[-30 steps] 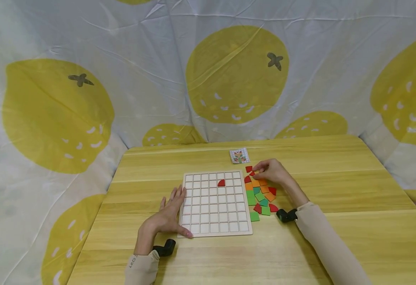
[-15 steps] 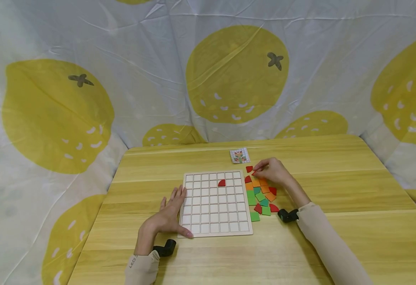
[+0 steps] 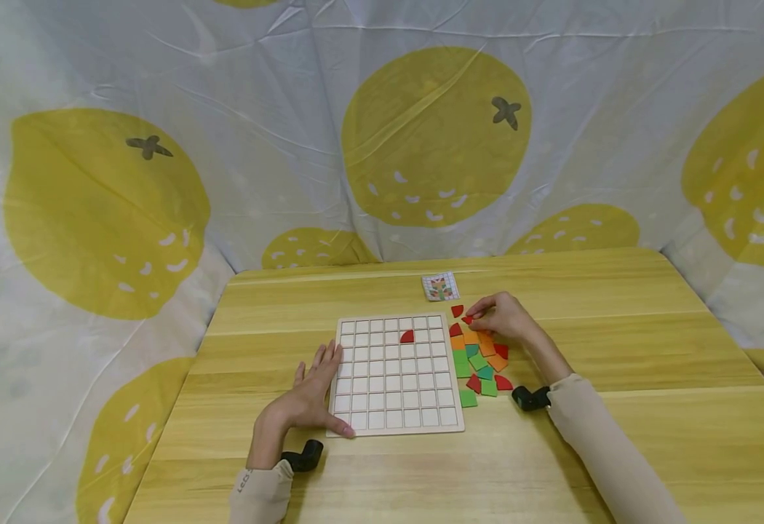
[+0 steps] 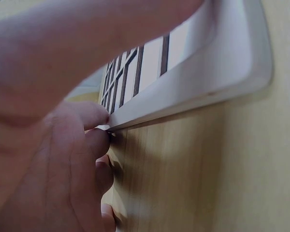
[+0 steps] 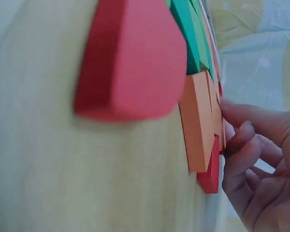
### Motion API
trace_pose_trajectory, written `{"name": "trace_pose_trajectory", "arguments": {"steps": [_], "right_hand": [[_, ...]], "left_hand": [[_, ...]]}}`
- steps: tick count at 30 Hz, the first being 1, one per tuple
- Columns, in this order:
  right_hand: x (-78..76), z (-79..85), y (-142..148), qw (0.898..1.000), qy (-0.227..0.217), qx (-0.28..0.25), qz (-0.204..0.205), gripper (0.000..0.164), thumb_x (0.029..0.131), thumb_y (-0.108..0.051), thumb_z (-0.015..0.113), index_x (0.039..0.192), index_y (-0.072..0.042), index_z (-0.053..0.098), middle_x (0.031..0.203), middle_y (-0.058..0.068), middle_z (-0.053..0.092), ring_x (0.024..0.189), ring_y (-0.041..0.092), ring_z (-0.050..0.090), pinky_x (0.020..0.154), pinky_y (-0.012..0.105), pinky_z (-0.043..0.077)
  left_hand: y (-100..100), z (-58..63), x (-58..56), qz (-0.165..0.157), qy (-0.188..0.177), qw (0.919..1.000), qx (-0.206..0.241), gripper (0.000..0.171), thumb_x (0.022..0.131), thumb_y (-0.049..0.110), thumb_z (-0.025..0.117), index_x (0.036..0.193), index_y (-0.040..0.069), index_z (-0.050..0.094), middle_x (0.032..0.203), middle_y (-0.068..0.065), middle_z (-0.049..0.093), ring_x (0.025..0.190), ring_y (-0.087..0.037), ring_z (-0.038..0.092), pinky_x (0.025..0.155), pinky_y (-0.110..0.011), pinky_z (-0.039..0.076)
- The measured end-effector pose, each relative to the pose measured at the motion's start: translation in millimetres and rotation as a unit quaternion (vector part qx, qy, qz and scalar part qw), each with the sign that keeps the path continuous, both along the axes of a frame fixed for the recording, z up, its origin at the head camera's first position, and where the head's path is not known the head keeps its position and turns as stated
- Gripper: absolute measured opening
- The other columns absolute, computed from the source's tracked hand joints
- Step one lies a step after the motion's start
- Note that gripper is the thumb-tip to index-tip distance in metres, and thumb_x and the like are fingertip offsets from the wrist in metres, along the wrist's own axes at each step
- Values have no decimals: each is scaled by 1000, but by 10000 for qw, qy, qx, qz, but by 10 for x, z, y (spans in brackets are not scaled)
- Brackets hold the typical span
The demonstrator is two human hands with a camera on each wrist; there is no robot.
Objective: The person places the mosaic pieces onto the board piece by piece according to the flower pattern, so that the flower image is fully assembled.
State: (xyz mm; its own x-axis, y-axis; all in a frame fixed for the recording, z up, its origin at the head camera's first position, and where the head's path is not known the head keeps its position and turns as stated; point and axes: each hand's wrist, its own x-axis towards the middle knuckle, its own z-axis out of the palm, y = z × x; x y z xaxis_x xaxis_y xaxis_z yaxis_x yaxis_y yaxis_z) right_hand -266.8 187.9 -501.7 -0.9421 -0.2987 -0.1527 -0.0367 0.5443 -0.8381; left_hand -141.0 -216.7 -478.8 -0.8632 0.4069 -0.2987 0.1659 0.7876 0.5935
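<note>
A pale wooden grid board lies flat on the table, with a red quarter-circle tile in a cell of an upper row. Along its left edge rests my left hand, fingers spread, thumb on the near left corner. The left wrist view shows fingertips against the board's side. My right hand is over the top of the tile pile, right of the board. Its thumb and forefinger pinch a small red tile. In the right wrist view, the right hand is behind orange tiles, which hide its fingertips.
Green tiles, orange tiles and several red and teal ones lie loosely along the board's right side. A separate red tile sits just above the pile. Behind the board lies a small pattern card. A lemon-print cloth hangs beyond the table.
The red tile at my right fingertips was lifted and tilted half a second ago and now sits slightly to the right. My left hand and the board have stayed put.
</note>
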Motion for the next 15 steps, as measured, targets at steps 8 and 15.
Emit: {"name": "trace_pose_trajectory", "arguments": {"steps": [8,15], "right_hand": [[73,68,-68,9997,-19,-257,-45,25,92,-14,78,110,2,74,100,16,72,59,15,53,54,24,48],[133,210,-390,9985,218,-494,32,20,87,-15,83,103,-4,79,95,16,74,60,13,49,54,23,44]], "left_hand": [[0,-5,-5,-8,8,10000,12,149,62,42,100,165,1,0,174,-18,-11,161,-40,-14,124,-70,-13],[4,2,-5,-8,-16,10000,10,149,62,41,100,165,0,1,173,-19,-11,161,-41,-13,123,-71,-13]]}}
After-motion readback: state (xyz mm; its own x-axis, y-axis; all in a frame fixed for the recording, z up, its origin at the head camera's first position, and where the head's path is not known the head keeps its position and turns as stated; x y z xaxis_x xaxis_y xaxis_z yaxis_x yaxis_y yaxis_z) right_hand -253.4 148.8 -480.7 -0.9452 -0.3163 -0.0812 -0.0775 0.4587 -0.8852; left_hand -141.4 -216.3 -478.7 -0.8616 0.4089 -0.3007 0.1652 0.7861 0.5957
